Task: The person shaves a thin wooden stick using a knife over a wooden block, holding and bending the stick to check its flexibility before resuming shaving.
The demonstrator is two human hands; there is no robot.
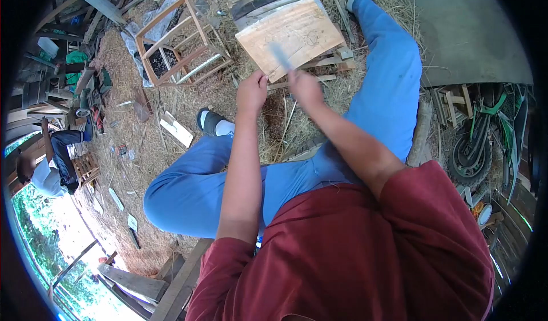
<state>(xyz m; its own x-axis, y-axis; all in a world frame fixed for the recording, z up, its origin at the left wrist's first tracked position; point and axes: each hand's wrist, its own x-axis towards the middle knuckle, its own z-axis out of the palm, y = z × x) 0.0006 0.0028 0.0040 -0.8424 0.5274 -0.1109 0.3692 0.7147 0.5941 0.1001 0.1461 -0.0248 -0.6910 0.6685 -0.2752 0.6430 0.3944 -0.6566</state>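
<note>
Working over the pale board [311,29] with a blurred tool [279,56] in our right fist.
It lies just ahead of both our hands, its long axis slanting from near left to far right; our left hand [251,94] is at its near corner, fingers drawn together, though we cannot tell on what. Our right hand [306,89], fingers wrapped round the tool, sits just beside the near edge.

The person's left arm reaches toward twelve o'clock, its hand [252,94] curled; the right hand [306,89], blurred, closes toward eleven.
</note>
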